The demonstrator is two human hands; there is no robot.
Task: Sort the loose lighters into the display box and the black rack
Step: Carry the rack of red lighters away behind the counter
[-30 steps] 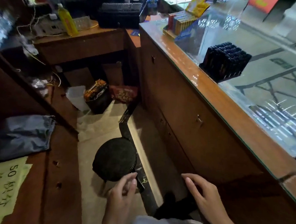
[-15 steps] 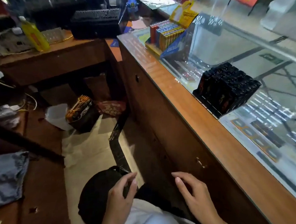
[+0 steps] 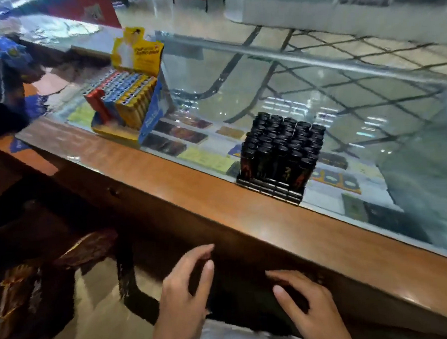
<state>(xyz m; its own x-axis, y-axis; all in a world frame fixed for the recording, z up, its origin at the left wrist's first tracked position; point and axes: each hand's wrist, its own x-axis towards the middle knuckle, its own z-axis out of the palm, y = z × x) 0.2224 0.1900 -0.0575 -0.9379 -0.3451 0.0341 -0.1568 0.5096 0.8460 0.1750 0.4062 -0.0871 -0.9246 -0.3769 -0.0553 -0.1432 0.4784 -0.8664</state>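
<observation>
A wood-edged shop table (image 3: 219, 203) is running diagonally from the far left to the near right, with a glass top (image 3: 239, 90) covering its far side and flat packets (image 3: 182, 136) showing beneath the glass. On the glass at the far left, a blue and yellow display box (image 3: 153, 113) is standing with a yellow header card (image 3: 136, 54) rising behind it. Rows of red, blue and yellow lighters (image 3: 125, 96) are sitting upright inside it, packed close. To the right and well apart from it, the black rack (image 3: 270, 190) is sitting at the line where the glass meets the wood rim. It is holding tiers of black lighters (image 3: 283, 143), all upright, the front ones showing orange markings.

Both hands are hovering at the near edge, below the table's rim and in front of its dark wooden side. The left hand (image 3: 182, 298) is holding nothing, its fingers loosely curved and its thumb spread away from them. The right hand (image 3: 310, 310) is lying palm down with its fingers relaxed and slightly bent, also empty. Neither hand is touching the box or the rack, which are both lying far beyond them. A tan floor (image 3: 100, 305) is showing at the near left, though much of that corner is smeared by blur.
</observation>
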